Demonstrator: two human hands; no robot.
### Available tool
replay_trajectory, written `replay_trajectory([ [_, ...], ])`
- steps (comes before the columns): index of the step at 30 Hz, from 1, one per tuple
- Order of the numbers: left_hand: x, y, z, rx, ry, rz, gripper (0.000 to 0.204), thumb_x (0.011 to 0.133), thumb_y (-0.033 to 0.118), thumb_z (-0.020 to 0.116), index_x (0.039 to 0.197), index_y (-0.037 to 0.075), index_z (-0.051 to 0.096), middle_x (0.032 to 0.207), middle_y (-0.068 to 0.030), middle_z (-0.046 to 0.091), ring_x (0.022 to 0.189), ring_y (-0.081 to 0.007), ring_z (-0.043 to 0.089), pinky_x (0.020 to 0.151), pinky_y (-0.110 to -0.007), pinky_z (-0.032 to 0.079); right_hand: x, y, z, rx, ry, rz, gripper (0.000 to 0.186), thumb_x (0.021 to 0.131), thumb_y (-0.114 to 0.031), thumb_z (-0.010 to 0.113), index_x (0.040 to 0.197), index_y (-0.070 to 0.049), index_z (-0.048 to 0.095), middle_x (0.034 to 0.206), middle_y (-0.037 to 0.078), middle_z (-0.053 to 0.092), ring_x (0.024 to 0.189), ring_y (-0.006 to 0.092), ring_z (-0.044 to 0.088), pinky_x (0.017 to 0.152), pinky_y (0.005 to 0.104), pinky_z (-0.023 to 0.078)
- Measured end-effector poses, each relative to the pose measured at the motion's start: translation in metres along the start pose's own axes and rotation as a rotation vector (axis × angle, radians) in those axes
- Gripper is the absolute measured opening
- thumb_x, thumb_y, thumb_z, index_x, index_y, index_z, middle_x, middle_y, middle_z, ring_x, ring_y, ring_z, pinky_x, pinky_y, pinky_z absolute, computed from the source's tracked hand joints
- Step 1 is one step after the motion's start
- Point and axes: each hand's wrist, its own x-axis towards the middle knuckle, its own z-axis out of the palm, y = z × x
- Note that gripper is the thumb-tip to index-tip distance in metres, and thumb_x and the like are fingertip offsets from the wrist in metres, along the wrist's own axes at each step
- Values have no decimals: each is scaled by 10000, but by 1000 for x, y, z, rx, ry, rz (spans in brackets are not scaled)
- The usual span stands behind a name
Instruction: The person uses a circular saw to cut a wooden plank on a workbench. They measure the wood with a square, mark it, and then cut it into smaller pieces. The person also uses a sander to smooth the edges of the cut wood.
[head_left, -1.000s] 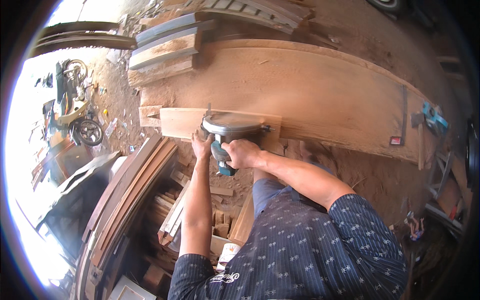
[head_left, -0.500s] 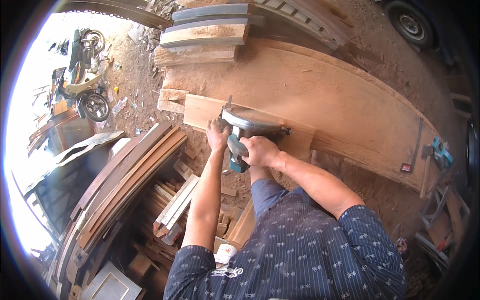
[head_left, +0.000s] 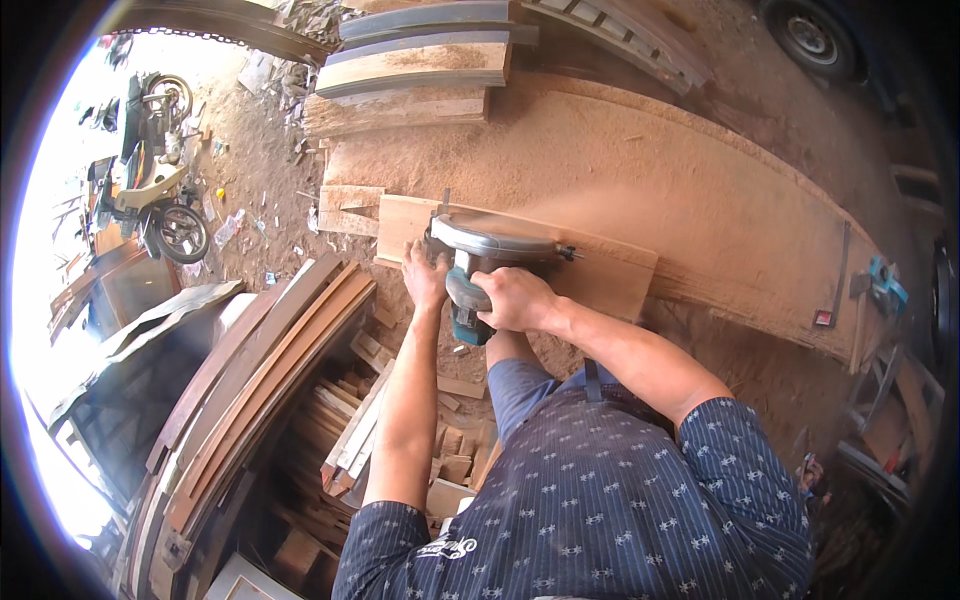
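A circular saw (head_left: 492,236) with a metal guard and teal body sits on a pale board (head_left: 610,285) lying along the workbench's near edge. My right hand (head_left: 516,298) is closed round the saw's handle. At the saw's left end, my left hand (head_left: 428,277) has curled fingers against the saw and board edge; exactly what it grips is hidden. Fine dust hangs over the sawdust-covered benchtop (head_left: 730,200).
Stacked planks (head_left: 410,65) lie beyond the bench, more boards (head_left: 240,390) at lower left. A motorbike (head_left: 150,190) lies at upper left in the view, a vehicle wheel (head_left: 812,38) at upper right. A teal tool (head_left: 887,288) rests at the bench's right end.
The saw and both hands have moved left along the board, closer to its left end. The camera view has shifted, so the surroundings sit differently in the picture.
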Motion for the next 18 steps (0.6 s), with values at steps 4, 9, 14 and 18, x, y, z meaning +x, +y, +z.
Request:
replay_trajectory([
  [4, 12, -13, -8, 32, -14, -9, 713, 821, 281, 736, 1389, -44, 453, 1477, -270, 400, 1358, -422, 391, 1124, -471, 338, 18, -2, 8, 17, -7, -12, 351, 708, -178, 740, 971, 23, 623, 775, 251, 676, 789, 422, 679, 729, 496, 550],
  [9, 29, -34, -14, 28, -3, -12, 744, 819, 294, 740, 1401, -56, 435, 1474, -269, 401, 1375, -415, 371, 1139, -467, 318, 37, -10, 17, 25, -13, -15, 361, 712, -180, 735, 986, 28, 625, 794, 251, 680, 794, 416, 683, 731, 493, 556],
  [14, 41, -51, -21, 26, -5, -20, 759, 830, 306, 729, 1414, -61, 413, 1481, -285, 385, 1396, -413, 346, 1154, -466, 297, 56, -14, 30, 19, -8, -35, 372, 718, -194, 733, 991, 33, 624, 807, 248, 686, 796, 413, 687, 733, 493, 561],
  [18, 54, -56, -34, 13, -31, -38, 753, 843, 307, 718, 1418, -65, 405, 1461, -288, 421, 1370, -414, 393, 1137, -450, 325, 72, -18, 37, 33, -17, -38, 368, 724, -205, 730, 980, 35, 620, 802, 245, 686, 793, 410, 688, 730, 492, 562],
])
